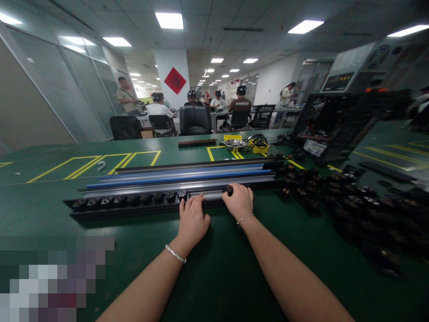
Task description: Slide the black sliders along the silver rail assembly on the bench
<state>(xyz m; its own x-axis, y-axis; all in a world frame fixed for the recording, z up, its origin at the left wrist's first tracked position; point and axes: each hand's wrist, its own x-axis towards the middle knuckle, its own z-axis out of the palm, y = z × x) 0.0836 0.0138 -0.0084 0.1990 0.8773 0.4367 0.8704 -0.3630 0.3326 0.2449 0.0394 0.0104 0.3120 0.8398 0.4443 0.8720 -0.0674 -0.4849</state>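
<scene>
A long black channel rail (134,212) lies across the green table in front of me. Several small black modules with pale marks on their faces (144,198) sit in a row along its left part. My left hand (194,219) rests its outstretched fingers on the rail's front edge, just right of the last module in the row. Farther right, my right hand (240,201) pinches a small black module (229,191) at the rail. Its fingers partly cover that piece, so I cannot tell whether it sits in the channel.
Behind the rail lie long silver and blue strips (181,178). A heap of black modules (342,205) spreads on the right. Beyond stand an open computer case (328,120), a metal bowl (235,143) and a yellow container (260,148). People (239,105) sit at far tables.
</scene>
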